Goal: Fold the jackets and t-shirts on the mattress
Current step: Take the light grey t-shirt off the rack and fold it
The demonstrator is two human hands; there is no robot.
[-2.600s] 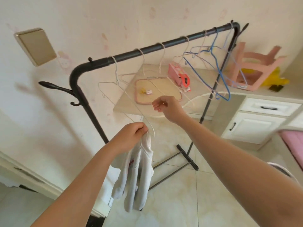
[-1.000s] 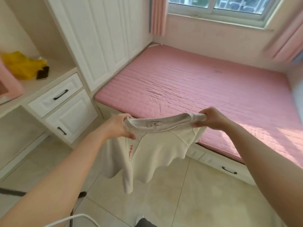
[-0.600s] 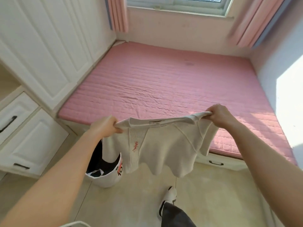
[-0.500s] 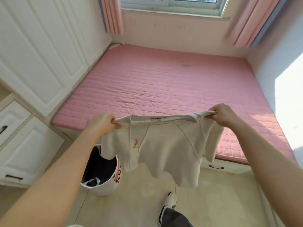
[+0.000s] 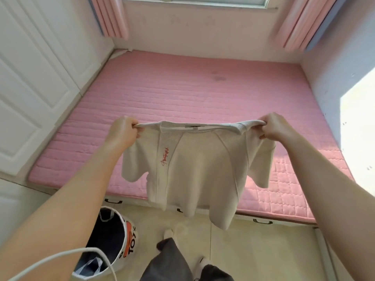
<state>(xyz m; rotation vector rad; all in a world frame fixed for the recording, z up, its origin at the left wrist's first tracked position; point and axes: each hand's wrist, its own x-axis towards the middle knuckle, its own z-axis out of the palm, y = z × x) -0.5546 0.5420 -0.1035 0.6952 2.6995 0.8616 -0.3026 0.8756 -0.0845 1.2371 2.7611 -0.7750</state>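
sitting on floor [image 5: 253, 252]: white bin [image 5: 132, 239], dark inside, pale scrap [image 5: 91, 265] in it. left grip [image 5: 123, 130] and right grip [image 5: 276, 126] clamped on t-shirt [image 5: 198, 169] shoulders over mattress [image 5: 182, 94].

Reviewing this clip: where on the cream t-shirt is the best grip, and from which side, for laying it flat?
Probably the two shoulder ends, each pinched from its outer side, as the left hand and right hand do: the t-shirt hangs spread, collar taut, hem free.

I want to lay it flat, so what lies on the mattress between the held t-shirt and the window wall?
In the head view, only bare pink mattress, with one faint dark stain, beyond the t-shirt.
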